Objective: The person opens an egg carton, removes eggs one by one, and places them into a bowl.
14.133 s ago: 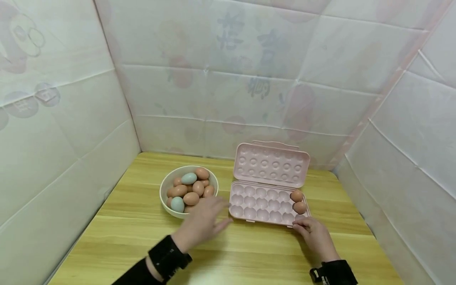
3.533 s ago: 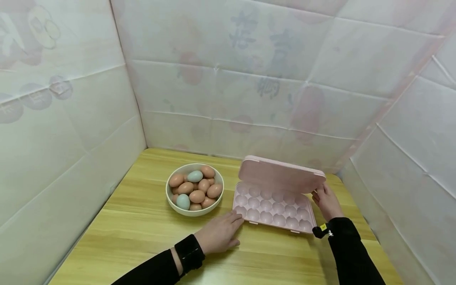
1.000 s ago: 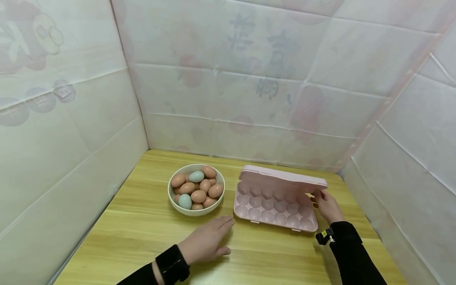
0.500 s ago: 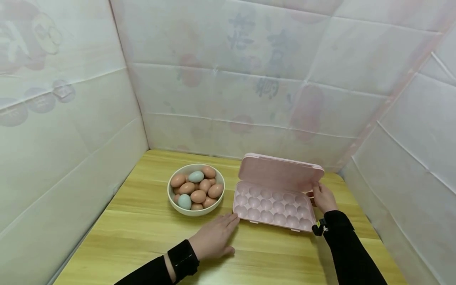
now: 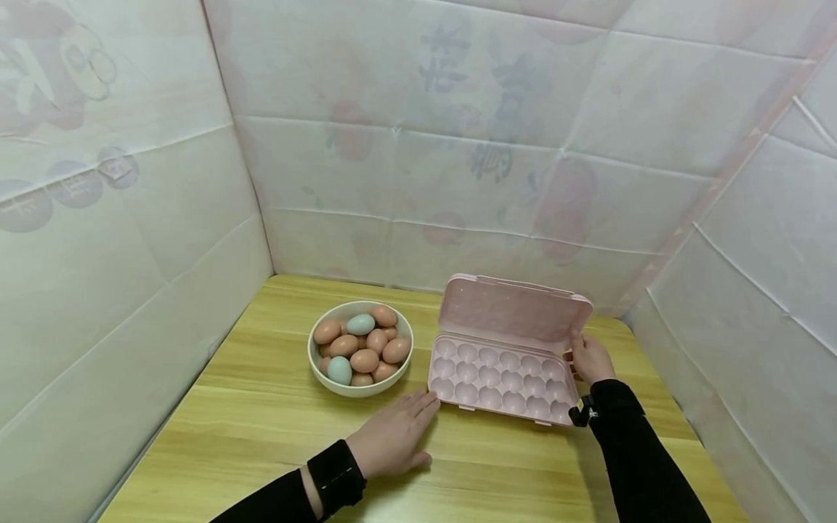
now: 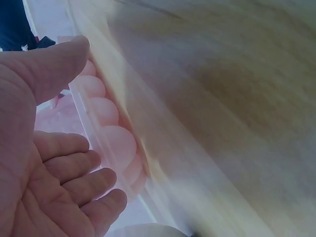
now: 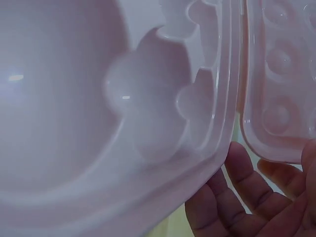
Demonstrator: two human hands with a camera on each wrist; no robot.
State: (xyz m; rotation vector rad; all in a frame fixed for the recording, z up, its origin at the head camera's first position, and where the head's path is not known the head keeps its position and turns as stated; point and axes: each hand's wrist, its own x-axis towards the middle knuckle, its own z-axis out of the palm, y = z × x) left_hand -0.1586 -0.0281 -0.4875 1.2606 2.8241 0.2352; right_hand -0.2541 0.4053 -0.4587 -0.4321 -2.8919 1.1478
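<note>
A pink plastic egg carton (image 5: 500, 377) lies with its lid (image 5: 516, 312) tilted up at the back and its rows of cups bare. At the lid's lower right corner is my right hand (image 5: 591, 359). In the right wrist view, its thumb overlaps the inner face of the lid (image 7: 281, 64), the index finger passes behind it, and other fingertips (image 7: 239, 155) meet the tray's edge. My left hand (image 5: 392, 436) reaches the tray's front left corner with extended fingers. In the left wrist view, the fingers (image 6: 94, 190) lie loosely beside the rounded cups (image 6: 118, 143).
Left of the carton stands a white bowl (image 5: 312, 363) heaped with brown eggs (image 5: 364, 361) and two pale blue-green eggs (image 5: 339, 370). The wooden table (image 5: 261, 436) is bounded by printed white sheets (image 5: 392, 181) at the back and sides.
Two brown eggs sat in the tray 14 seconds ago; none now. Over the last second my right hand has tilted the lid further up and back, and my left hand has moved to the tray corner.
</note>
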